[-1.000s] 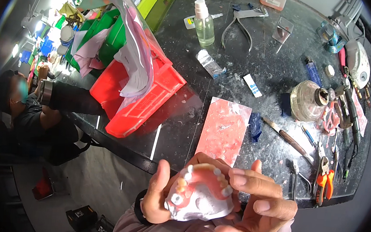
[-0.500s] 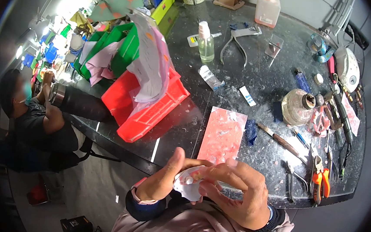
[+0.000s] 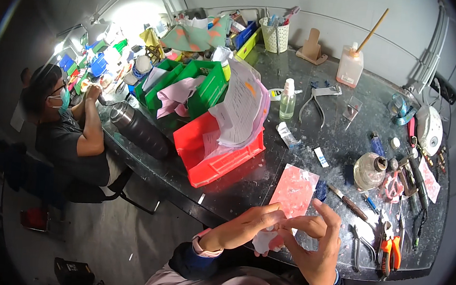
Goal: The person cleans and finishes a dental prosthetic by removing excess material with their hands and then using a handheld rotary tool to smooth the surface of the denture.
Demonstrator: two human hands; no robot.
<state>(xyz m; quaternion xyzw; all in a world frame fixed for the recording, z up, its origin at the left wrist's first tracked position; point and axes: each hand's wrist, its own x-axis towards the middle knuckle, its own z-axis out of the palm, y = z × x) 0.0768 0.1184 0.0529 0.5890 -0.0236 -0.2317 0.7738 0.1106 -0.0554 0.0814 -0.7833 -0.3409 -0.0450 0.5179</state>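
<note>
Near the desk's front edge, my left hand (image 3: pixel 240 229) is closed round a small white dental cast (image 3: pixel 263 243) with pink denture material, its thumb over the top. My right hand (image 3: pixel 315 246) pinches at the same piece with thumb and a finger, other fingers curled and raised. My hands hide much of the cast and its teeth. Just beyond them lies a pink, smeared rectangular sheet (image 3: pixel 294 185), with a crumpled dark-blue film (image 3: pixel 320 189) and a wooden-handled knife (image 3: pixel 346 200) to its right.
A red bin (image 3: pixel 199 169) with papers, green bins (image 3: pixel 203 87) and a black flask (image 3: pixel 140 130) stand at left. A glass burner (image 3: pixel 367 175), spray bottle (image 3: pixel 287 104) and orange-handled cutters (image 3: pixel 393 252) sit to the right. A masked co-worker (image 3: pixel 72 146) sits at the far left.
The view has tilted up, showing more of the desk's back. The cast has turned from facing the camera to being mostly covered by my hands, and my right hand's fingers have closed in on it.
</note>
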